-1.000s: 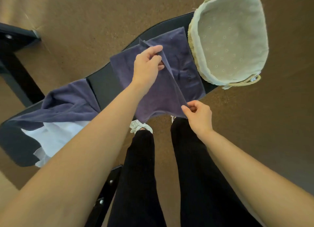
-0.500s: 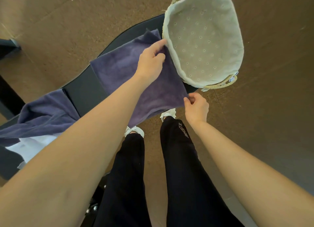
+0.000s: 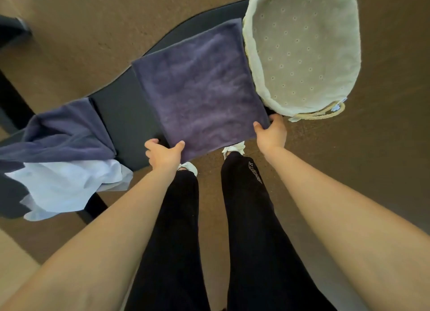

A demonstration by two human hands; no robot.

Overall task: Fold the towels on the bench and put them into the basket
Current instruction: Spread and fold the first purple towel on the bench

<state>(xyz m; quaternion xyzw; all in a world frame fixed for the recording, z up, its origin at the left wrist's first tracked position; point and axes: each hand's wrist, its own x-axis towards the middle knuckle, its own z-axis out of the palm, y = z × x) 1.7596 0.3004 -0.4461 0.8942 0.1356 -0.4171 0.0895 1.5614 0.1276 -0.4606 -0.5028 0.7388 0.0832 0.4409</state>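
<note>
Left hand [image 3: 162, 156] and right hand [image 3: 271, 134], fingers curled, pinch near corners of the purple towel [image 3: 197, 85], basket [image 3: 302, 54] at its two o'clock.

Bare dark counter strip [image 3: 121, 117] between flat purple towel [image 3: 197, 82] and crumpled purple-and-white towel heap [image 3: 69, 147], cream cloth-lined basket [image 3: 302, 59] just beside towel's right edge

A brown, finely speckled floor [image 3: 93, 36] fills the frame, brighter toward the upper left and dimmer on the right. A dark bench [image 3: 121, 117] crosses from the left edge to top centre. Another dark furniture piece [image 3: 11, 29] sits at the upper left edge.
</note>
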